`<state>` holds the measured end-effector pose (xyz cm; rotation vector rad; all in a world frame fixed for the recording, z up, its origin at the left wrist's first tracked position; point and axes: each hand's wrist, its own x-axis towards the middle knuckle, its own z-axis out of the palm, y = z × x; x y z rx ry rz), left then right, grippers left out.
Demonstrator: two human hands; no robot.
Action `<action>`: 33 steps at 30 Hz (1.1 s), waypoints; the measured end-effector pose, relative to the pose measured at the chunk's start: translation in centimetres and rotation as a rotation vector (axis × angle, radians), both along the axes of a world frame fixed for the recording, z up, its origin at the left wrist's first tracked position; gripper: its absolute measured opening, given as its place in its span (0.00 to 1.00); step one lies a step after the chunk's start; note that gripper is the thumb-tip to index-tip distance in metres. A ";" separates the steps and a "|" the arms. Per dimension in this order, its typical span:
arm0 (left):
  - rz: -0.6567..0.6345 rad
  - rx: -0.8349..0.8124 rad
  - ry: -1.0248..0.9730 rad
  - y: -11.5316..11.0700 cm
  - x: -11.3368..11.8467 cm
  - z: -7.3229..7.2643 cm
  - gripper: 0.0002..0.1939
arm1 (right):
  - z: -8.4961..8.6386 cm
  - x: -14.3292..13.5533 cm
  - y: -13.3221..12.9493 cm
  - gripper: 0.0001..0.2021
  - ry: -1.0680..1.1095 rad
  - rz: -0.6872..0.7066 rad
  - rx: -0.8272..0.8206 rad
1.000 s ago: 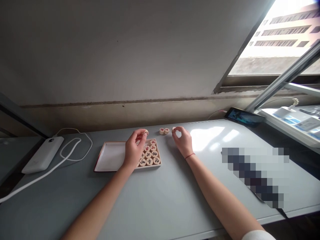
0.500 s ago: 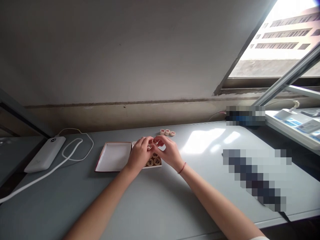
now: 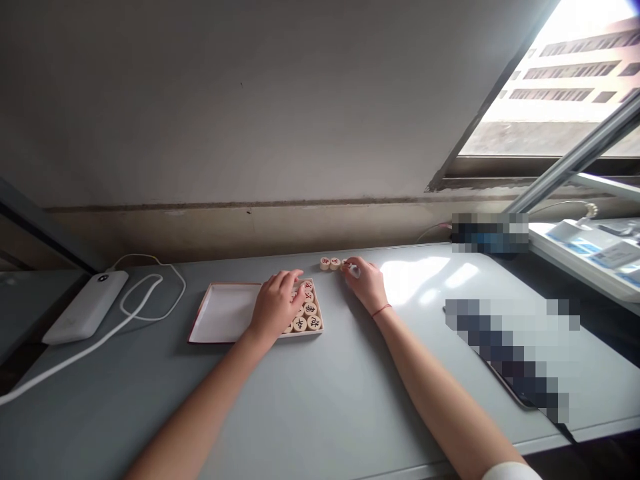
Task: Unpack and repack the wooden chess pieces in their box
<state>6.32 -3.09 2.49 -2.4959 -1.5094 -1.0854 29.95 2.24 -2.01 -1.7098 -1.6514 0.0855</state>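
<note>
Round wooden Chinese chess pieces (image 3: 313,323) with red and black characters fill the shallow box (image 3: 321,320). My left hand (image 3: 277,303) rests over the box's left part, fingers stretched out and thumb apart, hiding many of the pieces. Behind the box, my right hand (image 3: 367,285) is pinched on a Chinese chess piece at the right end of a short row; the fingers mostly cover it. Two red-marked pieces (image 3: 330,264) of that row show plainly. The box's open lid (image 3: 225,313) lies to the left, its pale inside facing up.
At the left lies a white power bank (image 3: 87,307) with a white cable (image 3: 90,351) looping beside it. A dark, blurred-out flat object (image 3: 510,363) lies on the right of the grey table (image 3: 320,413). A wall (image 3: 250,230) runs along the back edge.
My hands have come apart. The right hand has moved right and back from the box to the row of pieces. My left hand has stayed over the box, its fingers looser.
</note>
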 end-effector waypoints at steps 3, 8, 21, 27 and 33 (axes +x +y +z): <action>0.002 -0.010 -0.002 0.1 -0.1 0.0 0.10 | -0.3 -0.4 0.0 0.07 -0.041 -0.008 -0.038; 0.022 -0.041 -0.012 0.3 -0.3 -0.1 0.11 | -0.2 -0.5 0.3 0.08 -0.068 -0.014 -0.050; 0.153 -0.217 0.244 1.6 1.7 -0.1 0.19 | 2.2 -6.4 -3.9 0.10 0.190 0.323 -0.025; 0.160 -0.346 0.222 1.5 2.5 0.3 0.14 | 1.9 -6.8 -4.0 0.10 0.218 0.308 -0.048; 0.064 -0.353 -0.150 1.3 1.8 1.1 0.05 | 2.7 -6.4 -4.1 0.11 0.159 0.411 0.177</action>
